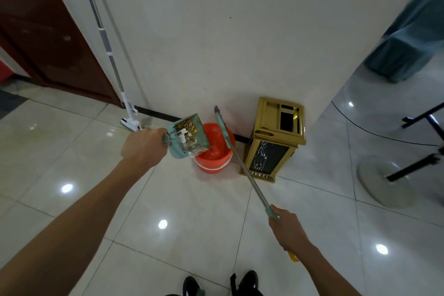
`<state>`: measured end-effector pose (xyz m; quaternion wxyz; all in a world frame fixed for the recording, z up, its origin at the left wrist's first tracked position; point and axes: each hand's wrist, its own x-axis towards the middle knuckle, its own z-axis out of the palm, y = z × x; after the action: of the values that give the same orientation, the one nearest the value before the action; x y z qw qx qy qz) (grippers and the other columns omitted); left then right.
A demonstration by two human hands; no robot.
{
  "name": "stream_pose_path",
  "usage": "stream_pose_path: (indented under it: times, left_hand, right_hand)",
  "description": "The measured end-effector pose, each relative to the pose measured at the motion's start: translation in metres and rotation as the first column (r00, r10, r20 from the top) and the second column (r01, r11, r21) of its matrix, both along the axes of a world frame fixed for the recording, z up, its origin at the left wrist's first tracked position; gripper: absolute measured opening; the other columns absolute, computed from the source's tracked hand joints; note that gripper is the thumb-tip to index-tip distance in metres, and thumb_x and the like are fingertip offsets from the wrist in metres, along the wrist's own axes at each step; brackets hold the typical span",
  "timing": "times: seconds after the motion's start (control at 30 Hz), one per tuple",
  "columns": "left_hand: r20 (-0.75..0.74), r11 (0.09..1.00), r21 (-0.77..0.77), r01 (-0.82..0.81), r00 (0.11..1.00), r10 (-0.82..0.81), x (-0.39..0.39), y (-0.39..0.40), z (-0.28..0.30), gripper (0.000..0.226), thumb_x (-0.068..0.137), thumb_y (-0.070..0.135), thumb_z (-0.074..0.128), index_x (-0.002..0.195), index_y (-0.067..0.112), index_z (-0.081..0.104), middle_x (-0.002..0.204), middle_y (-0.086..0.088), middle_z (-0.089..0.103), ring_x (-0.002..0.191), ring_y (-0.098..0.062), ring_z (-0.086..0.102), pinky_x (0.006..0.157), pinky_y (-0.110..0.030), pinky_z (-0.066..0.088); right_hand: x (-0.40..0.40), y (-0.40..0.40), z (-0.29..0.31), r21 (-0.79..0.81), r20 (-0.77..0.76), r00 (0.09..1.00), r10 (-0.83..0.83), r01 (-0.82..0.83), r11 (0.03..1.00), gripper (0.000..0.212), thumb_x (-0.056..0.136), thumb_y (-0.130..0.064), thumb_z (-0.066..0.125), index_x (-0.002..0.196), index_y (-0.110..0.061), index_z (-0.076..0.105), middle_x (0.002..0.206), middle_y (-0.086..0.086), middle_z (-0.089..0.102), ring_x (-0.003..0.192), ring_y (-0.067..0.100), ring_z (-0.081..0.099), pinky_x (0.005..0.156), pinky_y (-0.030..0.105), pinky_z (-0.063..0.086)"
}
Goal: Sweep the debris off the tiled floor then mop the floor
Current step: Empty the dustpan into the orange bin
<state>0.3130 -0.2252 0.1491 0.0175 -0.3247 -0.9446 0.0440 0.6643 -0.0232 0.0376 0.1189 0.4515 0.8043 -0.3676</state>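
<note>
My left hand grips the handle of a teal dustpan, tilted over an orange bucket by the wall. Yellow and white debris lies in the pan. My right hand holds the teal grip of a broom; its metal pole slants up and to the left, and its teal head sits above the bucket's far rim. A white mop leans against the wall at the left, its flat head on the tiled floor.
A gold and black waste bin stands right of the bucket against the wall. A dark wooden door is at far left. A round stand base with black legs and a cable lies at right. My shoes show at the bottom.
</note>
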Motion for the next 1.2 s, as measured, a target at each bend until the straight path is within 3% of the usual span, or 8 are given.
stream_pose_path:
  times: [0.13, 0.27, 0.53, 0.7, 0.93, 1.2]
  left_hand:
    - [0.011, 1.000, 0.012, 0.019, 1.000, -0.019, 0.002, 0.020, -0.003, 0.022, 0.099, 0.032, 0.047, 0.108, 0.026, 0.066, 0.085, -0.004, 0.065, 0.067, -0.028, 0.063, 0.064, -0.037, 0.058]
    - [0.028, 0.998, -0.031, 0.051, 0.998, -0.050, 0.008, 0.047, -0.002, 0.024, 0.098, 0.028, 0.046, 0.113, 0.025, 0.065, 0.087, -0.005, 0.066, 0.074, -0.030, 0.067, 0.067, -0.041, 0.061]
    - [0.063, 0.987, -0.123, 0.108, 0.993, -0.101, 0.026, 0.083, -0.016, 0.025, 0.101, 0.030, 0.048, 0.123, 0.023, 0.057, 0.091, -0.006, 0.065, 0.080, -0.029, 0.066, 0.071, -0.042, 0.061]
    - [0.050, 0.969, -0.171, 0.180, 0.984, -0.173, 0.037, 0.094, -0.021, 0.029, 0.104, 0.030, 0.047, 0.132, 0.023, 0.052, 0.106, -0.007, 0.067, 0.089, -0.027, 0.068, 0.070, -0.038, 0.054]
    - [0.040, 0.956, -0.215, 0.199, 0.980, -0.194, 0.049, 0.100, -0.021, 0.026, 0.105, 0.029, 0.047, 0.130, 0.025, 0.054, 0.102, -0.003, 0.068, 0.088, -0.026, 0.069, 0.067, -0.036, 0.050]
    - [0.020, 0.915, -0.285, 0.284, 0.957, -0.291, 0.048, 0.103, -0.022, 0.023, 0.101, 0.025, 0.054, 0.123, 0.022, 0.058, 0.104, -0.003, 0.071, 0.089, -0.024, 0.070, 0.076, -0.038, 0.056]
  right_hand:
    - [-0.006, 0.001, 0.000, -0.008, -0.037, 0.998, 0.043, -0.043, 0.999, 0.046, 0.103, -0.025, 0.048, 0.148, -0.018, 0.045, 0.093, 0.001, 0.061, 0.065, 0.015, 0.061, 0.061, 0.035, 0.060]
    - [-0.017, 0.005, 0.000, -0.048, -0.059, 0.998, 0.012, -0.015, 0.999, 0.046, 0.103, -0.023, 0.047, 0.148, -0.018, 0.044, 0.090, 0.001, 0.060, 0.061, 0.015, 0.060, 0.051, 0.028, 0.055]
    - [-0.017, 0.010, -0.006, -0.129, -0.073, 0.995, -0.071, 0.061, 0.990, 0.045, 0.104, -0.022, 0.048, 0.148, -0.019, 0.044, 0.083, 0.005, 0.062, 0.055, 0.012, 0.055, 0.045, 0.026, 0.055]
    - [-0.017, 0.017, -0.005, -0.150, -0.088, 0.992, -0.090, 0.076, 0.986, 0.046, 0.104, -0.022, 0.048, 0.149, -0.018, 0.042, 0.085, 0.004, 0.062, 0.054, 0.012, 0.056, 0.040, 0.022, 0.049]
    - [-0.017, 0.022, -0.004, -0.169, -0.087, 0.990, -0.109, 0.093, 0.981, 0.045, 0.103, -0.021, 0.048, 0.148, -0.019, 0.044, 0.079, 0.006, 0.062, 0.051, 0.012, 0.054, 0.040, 0.023, 0.050]
    - [-0.024, 0.027, -0.001, -0.170, -0.072, 0.990, -0.124, 0.111, 0.979, 0.047, 0.102, -0.021, 0.050, 0.149, -0.020, 0.043, 0.086, 0.006, 0.063, 0.053, 0.014, 0.056, 0.041, 0.024, 0.051]
